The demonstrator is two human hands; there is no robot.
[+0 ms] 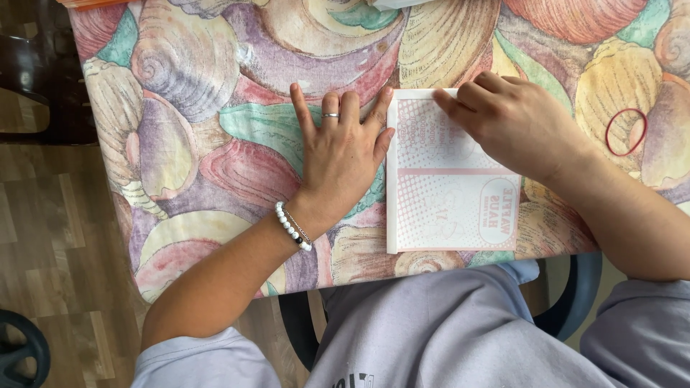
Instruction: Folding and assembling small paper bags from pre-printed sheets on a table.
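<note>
Nearest the camera, at 6 o'clock, is the person's lap in grey-lilac cloth (431, 323), with the dark seat of a chair (575, 294) showing beside it. Above that runs the edge of the surface (180, 237), covered by a cloth printed with large seashells in pastel colours. A folded paper bag (449, 194), white with pink dotted print, lies flat near the surface's front edge, just right of centre. The left hand (341, 154) rests open and flat on the cloth, fingers spread toward 12 o'clock, its index finger and thumb touching the bag's left edge; it wears a ring, and a white bead bracelet (293, 225) circles the wrist. The right hand (507, 118) lies on the bag's upper right part, fingers curled and pressing down at the top edge, gripping nothing. A red rubber band (626, 132) lies well apart at 3 o'clock. Wooden floor (50, 237) shows at 9 o'clock.
</note>
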